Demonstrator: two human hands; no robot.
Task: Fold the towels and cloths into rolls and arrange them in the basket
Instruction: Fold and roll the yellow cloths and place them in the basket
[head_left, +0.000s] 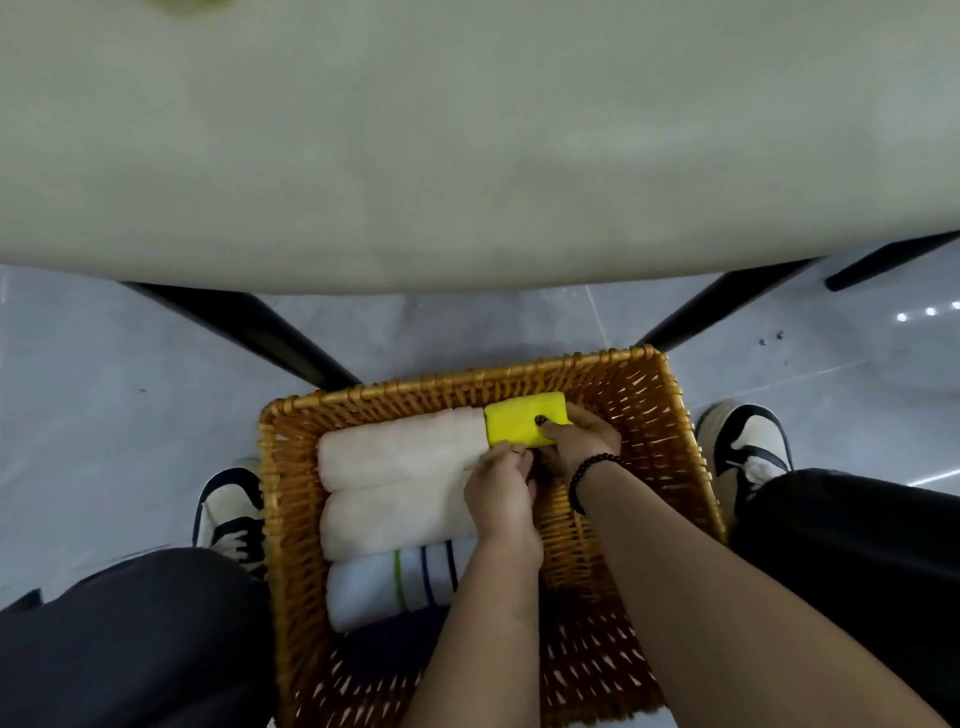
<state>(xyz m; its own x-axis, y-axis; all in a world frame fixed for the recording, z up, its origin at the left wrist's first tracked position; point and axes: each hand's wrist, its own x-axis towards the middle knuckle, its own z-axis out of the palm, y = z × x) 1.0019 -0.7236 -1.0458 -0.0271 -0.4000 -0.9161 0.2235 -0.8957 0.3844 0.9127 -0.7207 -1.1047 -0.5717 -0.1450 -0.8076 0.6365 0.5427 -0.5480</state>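
Setting the yellow roll into the basket's far row.

My right fingers (553, 427) curled over the yellow roll (524, 418), pinching its near right end; my left hand (501, 493) touched its near edge, though I couldn't tell its hold. The roll lay against the basket (675, 415) back wall, butted to a cream roll (400, 449), with another cream roll and a striped roll (395, 582) nearer. I judged it soft, light, apt to unroll, best held around the loose edge.
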